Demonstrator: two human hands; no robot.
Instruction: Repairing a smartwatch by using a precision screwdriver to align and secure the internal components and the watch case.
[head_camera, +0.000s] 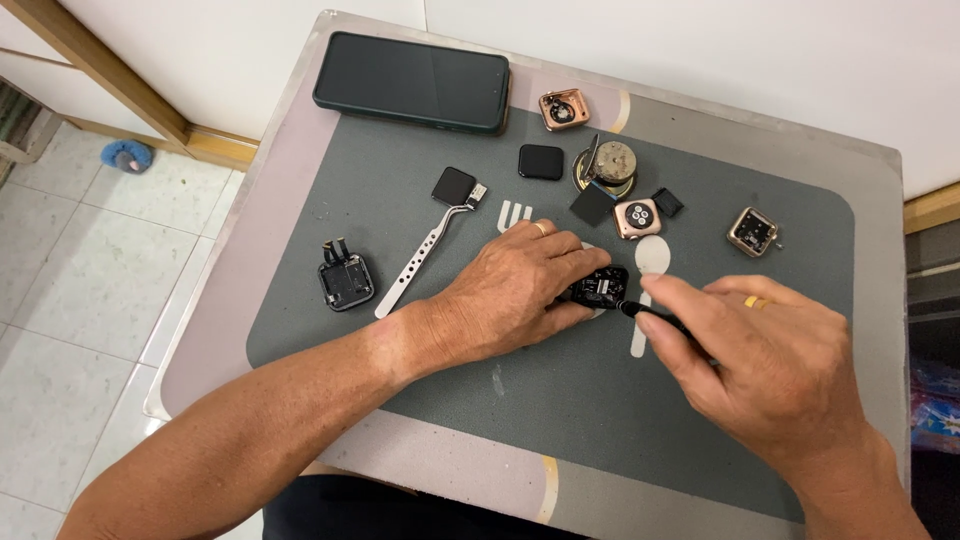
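Both forearms reach in from the near edge over a grey mat (420, 330) on the surface (880, 190). Left hand (510, 295) has its grip clamped on a small black watch module (598, 287), pinning it against the mat near the mat's middle; the module's longer side runs roughly left to right, tilted a little up toward the right. Right hand (765, 360) pinches a thin black tool (655, 318) in a closed grip; its long axis runs from lower right to upper left, and its tip points at the module's lower right edge, touching or just short of it. Silver tweezers (420, 262) lie left of the left hand, angled with their points up toward a small black square part (455, 186). Farther back lies a dark phone (412, 82), with rose-gold watch cases (637, 218) near it.
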